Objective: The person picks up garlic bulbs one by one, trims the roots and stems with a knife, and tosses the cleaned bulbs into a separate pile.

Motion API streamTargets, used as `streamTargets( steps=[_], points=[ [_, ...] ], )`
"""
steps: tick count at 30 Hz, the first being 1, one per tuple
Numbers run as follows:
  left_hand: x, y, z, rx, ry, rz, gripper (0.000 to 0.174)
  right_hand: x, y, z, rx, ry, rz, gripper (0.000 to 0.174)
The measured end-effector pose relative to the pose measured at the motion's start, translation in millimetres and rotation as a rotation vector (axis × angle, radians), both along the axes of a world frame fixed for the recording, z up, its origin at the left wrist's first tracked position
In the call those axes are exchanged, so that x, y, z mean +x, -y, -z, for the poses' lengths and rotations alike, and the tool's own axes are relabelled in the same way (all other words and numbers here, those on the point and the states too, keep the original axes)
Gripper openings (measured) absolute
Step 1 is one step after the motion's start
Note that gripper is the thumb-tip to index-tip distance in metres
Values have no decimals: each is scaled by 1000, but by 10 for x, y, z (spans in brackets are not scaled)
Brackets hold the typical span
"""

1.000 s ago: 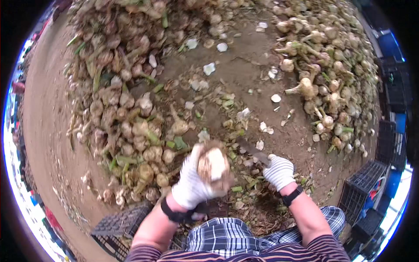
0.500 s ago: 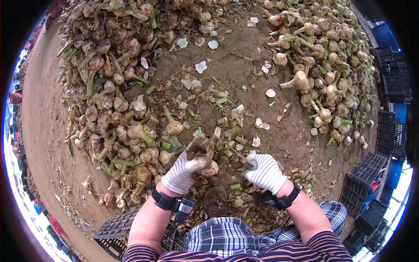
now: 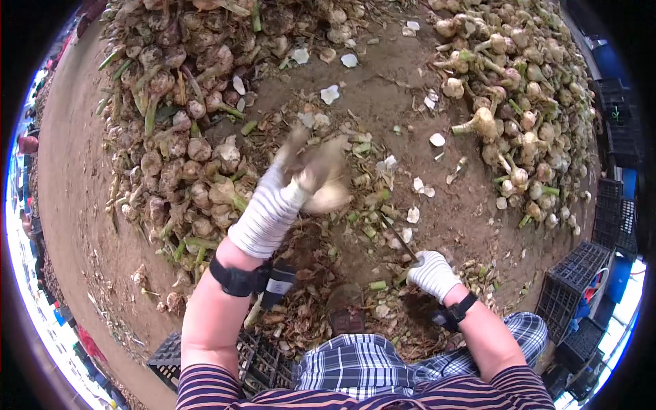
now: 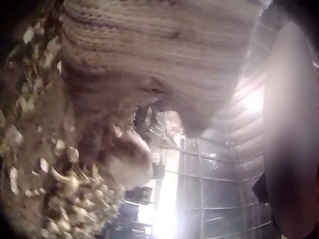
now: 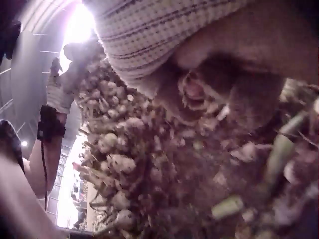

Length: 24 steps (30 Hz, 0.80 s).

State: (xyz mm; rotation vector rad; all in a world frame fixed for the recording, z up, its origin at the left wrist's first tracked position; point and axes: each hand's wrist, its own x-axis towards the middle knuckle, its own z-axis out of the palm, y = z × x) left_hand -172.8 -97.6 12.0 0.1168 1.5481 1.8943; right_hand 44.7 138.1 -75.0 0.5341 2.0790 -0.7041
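Observation:
In the head view the left hand [image 3: 277,198], in a striped white glove, is stretched forward over the littered ground, its fingers blurred. A pale garlic bulb [image 3: 329,197] is at the thumb side of that hand, held against it. The left wrist view has the glove [image 4: 154,64] large overhead and the bulb [image 4: 130,162] below the dirty fingers. Farther right and nearer the body, the gloved right hand [image 3: 434,275] grips a thin knife [image 3: 398,238], its blade angled forward and left. The right wrist view shows curled, shadowed fingers of the right hand [image 5: 199,69]; its knife cannot be made out.
Heaped garlic with stems [image 3: 198,147] lies at the left, and another heap [image 3: 526,123] at the right. Trimmings and peels [image 3: 329,94] litter the soil between. Black crates [image 3: 574,273] stand at the right; another [image 3: 167,359] is beside the left elbow.
The left hand has swung forward and up from near the knife, carrying the bulb. Holding the knife, the right hand has shifted slightly right, away from the left hand.

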Motion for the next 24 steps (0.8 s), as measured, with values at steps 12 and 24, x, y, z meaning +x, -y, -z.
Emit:
streamTargets(
  steps=[12, 24],
  points=[
    [-455, 251, 550, -1456, -974, 1254, 77, -60, -3, -73, -20, -280, 297, 11],
    [593, 44, 586, 68, 693, -121, 57, -765, 482, -922, 8, -673, -254, 12]
  ],
)
